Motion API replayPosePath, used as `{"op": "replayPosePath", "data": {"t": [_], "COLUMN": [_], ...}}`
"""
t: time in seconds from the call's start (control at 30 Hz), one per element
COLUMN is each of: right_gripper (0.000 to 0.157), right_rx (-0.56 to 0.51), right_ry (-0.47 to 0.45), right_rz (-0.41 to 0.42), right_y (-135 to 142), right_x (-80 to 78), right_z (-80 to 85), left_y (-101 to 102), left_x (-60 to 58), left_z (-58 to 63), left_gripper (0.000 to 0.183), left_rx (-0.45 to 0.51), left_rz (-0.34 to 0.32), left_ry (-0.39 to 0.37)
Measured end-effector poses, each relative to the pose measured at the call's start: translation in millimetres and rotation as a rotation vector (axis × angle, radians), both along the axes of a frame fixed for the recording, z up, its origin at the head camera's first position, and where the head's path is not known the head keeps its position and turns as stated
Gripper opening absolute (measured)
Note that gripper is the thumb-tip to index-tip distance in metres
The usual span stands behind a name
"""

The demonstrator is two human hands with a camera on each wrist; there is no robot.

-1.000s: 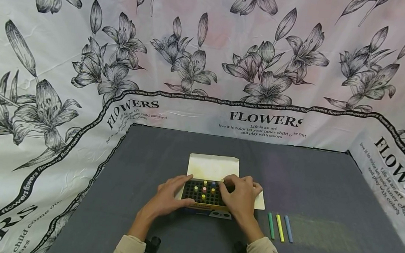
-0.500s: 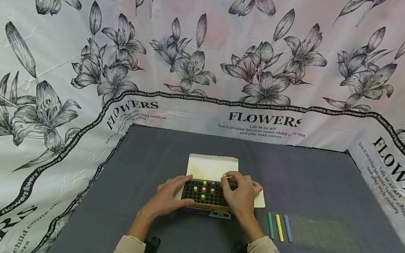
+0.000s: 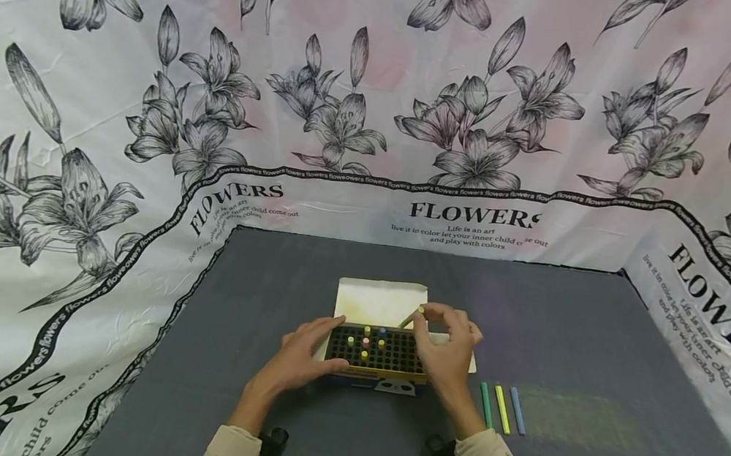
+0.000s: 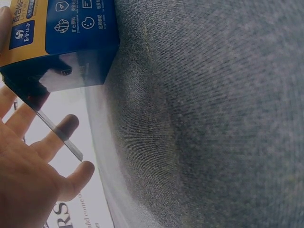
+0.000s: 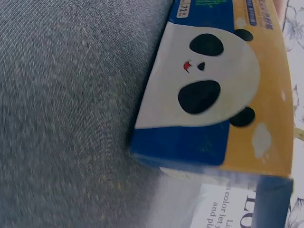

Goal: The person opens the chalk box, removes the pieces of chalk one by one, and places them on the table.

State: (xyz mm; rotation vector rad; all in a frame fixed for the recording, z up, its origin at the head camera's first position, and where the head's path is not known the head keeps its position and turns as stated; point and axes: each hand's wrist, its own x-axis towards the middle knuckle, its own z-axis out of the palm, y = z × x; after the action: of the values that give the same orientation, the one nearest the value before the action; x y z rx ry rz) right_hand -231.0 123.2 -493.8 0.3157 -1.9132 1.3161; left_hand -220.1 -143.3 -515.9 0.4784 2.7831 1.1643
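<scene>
A chalk box with a black holed insert sits on the dark cloth, its pale lid raised at the back. Several chalk sticks stand in the insert, among them a pink one and a blue one. My left hand holds the box's left end, thumb at the front edge and fingers toward the back corner. Over the box's right back part, my right hand pinches a pale yellowish chalk stick, tilted and above the holes. The right wrist view shows the panda-printed box front.
Three chalk sticks, green, yellow and blue, lie side by side on the dark cloth right of the box. A yellowish smudge marks the cloth beyond them. Flower-printed white sheeting rises behind and at both sides.
My right hand has risen and moved a little right, drawing the pale yellowish chalk stick up into view above the insert. My left hand has kept its hold on the box.
</scene>
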Motion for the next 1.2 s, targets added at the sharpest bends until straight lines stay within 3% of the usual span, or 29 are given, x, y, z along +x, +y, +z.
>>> {"op": "replayPosePath", "data": {"t": [0.27, 0.5, 0.97, 1.03, 1.2], "right_gripper": [0.016, 0.014, 0.016, 0.017, 0.021], "right_rx": [-0.079, -0.121, -0.018, 0.018, 0.069], "right_ry": [0.025, 0.08, 0.173, 0.154, -0.003], "right_rz": [0.002, -0.012, -0.083, -0.089, -0.125], "right_y": [22.6, 44.2, 115.2, 128.2, 158.6], "right_x": [1.3, 24.5, 26.5, 26.4, 28.9], "right_z": [9.3, 44.5, 24.4, 17.9, -2.9], "left_y": [-0.3, -1.0, 0.3, 0.5, 1.3], "left_x": [-0.6, -0.3, 1.5, 1.3, 0.4], "left_z": [-2.0, -1.6, 1.8, 2.0, 1.5], "left_gripper": [0.08, 0.08, 0.082, 0.081, 0.081], "left_rx": [0.014, 0.01, 0.015, 0.018, 0.011], "left_rz": [0.002, 0.013, 0.017, 0.018, 0.014], "left_ry": [-0.005, -0.018, -0.017, -0.021, -0.021]}}
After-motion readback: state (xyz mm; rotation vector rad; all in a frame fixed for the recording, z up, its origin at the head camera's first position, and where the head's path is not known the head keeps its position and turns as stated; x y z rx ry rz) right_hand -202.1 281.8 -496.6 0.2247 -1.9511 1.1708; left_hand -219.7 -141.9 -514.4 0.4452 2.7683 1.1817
